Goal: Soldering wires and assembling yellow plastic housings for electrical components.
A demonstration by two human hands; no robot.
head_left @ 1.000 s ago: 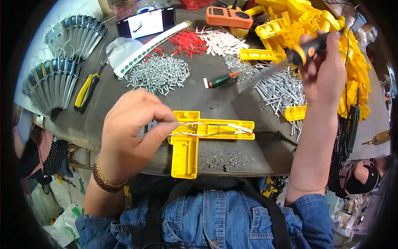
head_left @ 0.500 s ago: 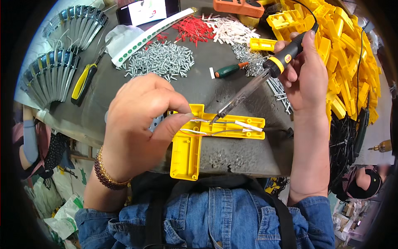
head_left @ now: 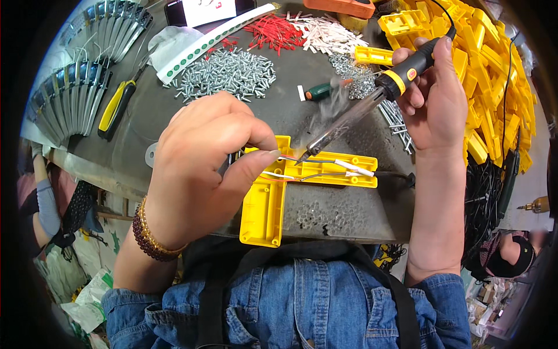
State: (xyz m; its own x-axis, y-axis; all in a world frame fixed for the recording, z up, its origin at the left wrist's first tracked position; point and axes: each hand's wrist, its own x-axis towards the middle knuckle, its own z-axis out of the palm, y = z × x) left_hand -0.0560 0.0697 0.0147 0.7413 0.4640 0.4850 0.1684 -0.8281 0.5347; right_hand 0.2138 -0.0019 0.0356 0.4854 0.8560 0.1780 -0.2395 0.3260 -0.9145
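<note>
My left hand (head_left: 212, 166) is closed, thumb and forefinger pinching a thin wire (head_left: 288, 157) above the yellow T-shaped plastic housing (head_left: 261, 218). Held by its black and yellow handle, the soldering iron (head_left: 356, 111) is in my right hand (head_left: 433, 113). Its tip meets the wire, or nearly so, just right of my left fingertips; smoke curls up beside the barrel. Inside the housing's right arm, grey wires run to white sleeves (head_left: 356, 168). A black cable (head_left: 395, 175) leaves at the right end. My left hand hides the housing's left part.
Silver screws (head_left: 226, 74), red sleeves (head_left: 274, 34) and white sleeves (head_left: 328, 36) lie in heaps farther back. A green-handled screwdriver (head_left: 318, 92) sits before them. Yellow housings (head_left: 488, 75) pile up at right. A yellow-black screwdriver (head_left: 117, 109) and metal blades (head_left: 70, 102) lie left.
Smoke has appeared above the iron's tip. The wire pinched in my left hand sits slightly higher over the housing. Both hands keep their grips, and the whole view has shifted a little.
</note>
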